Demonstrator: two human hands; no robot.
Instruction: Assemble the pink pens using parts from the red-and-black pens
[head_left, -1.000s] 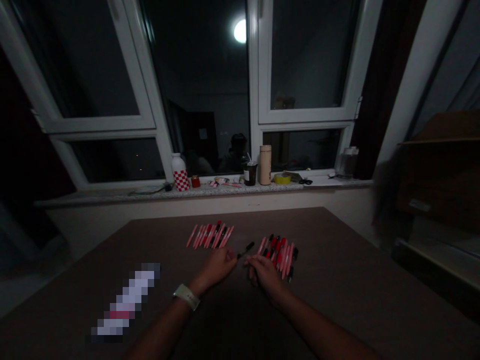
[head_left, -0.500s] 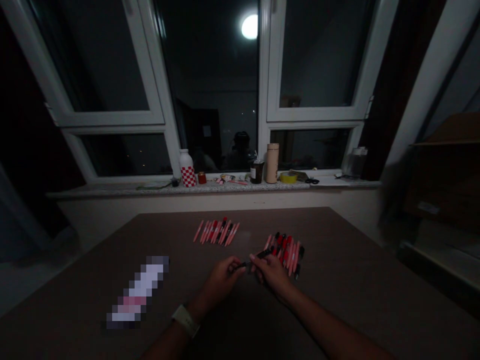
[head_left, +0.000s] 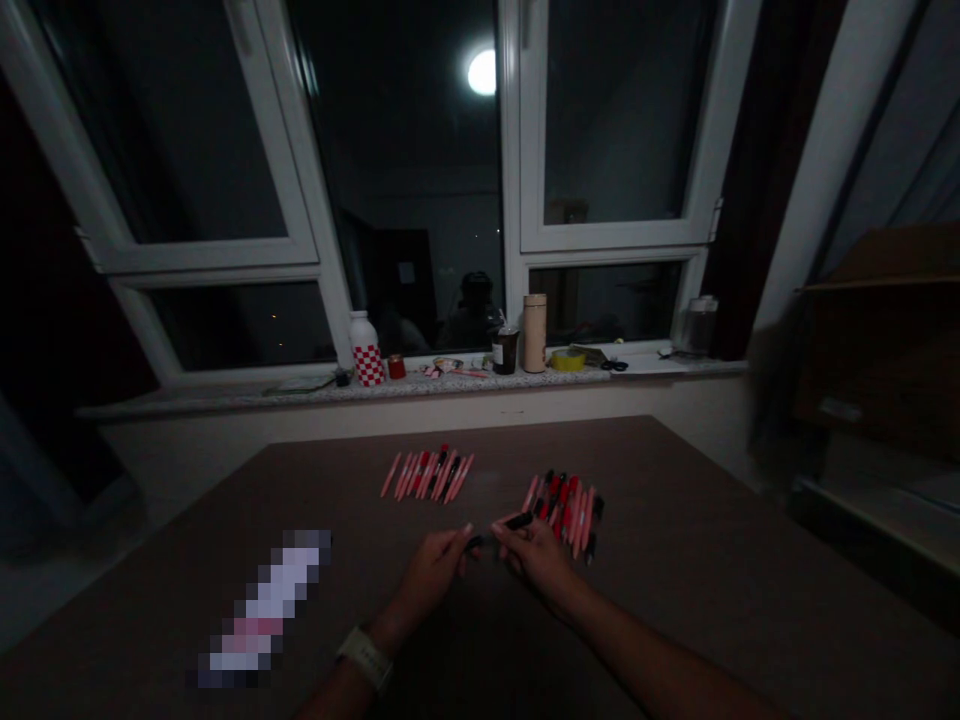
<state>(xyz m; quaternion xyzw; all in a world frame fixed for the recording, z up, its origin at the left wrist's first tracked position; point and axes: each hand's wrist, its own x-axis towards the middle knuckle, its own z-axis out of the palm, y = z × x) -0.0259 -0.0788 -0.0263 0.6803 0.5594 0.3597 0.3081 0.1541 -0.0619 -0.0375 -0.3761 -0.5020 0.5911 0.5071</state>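
Over the near middle of the table, my left hand [head_left: 437, 568] pinches a small black piece that looks like a pen cap [head_left: 473, 543]. My right hand [head_left: 541, 556] is closed on a black pen [head_left: 518, 521], whose dark end sticks out above the fingers. The fingertips of the two hands are close together with a small gap between them. Just behind my right hand lies a group of pink, red and black pens [head_left: 577, 515]. Farther left, a row of mostly pink pens [head_left: 426, 476] lies side by side, with red and black ones among them.
A blurred-out long object [head_left: 266, 610] lies on the table [head_left: 360, 640] at the left. Along the windowsill stand a checked bottle [head_left: 367, 350], a dark cup [head_left: 505, 350], a beige flask [head_left: 534, 335] and yellow tape [head_left: 568, 360]. A cardboard box [head_left: 885, 340] is at the right.
My hands have moved slightly apart, and a gap shows between the black piece on the left and my right fingers. The camera view has shifted a little.
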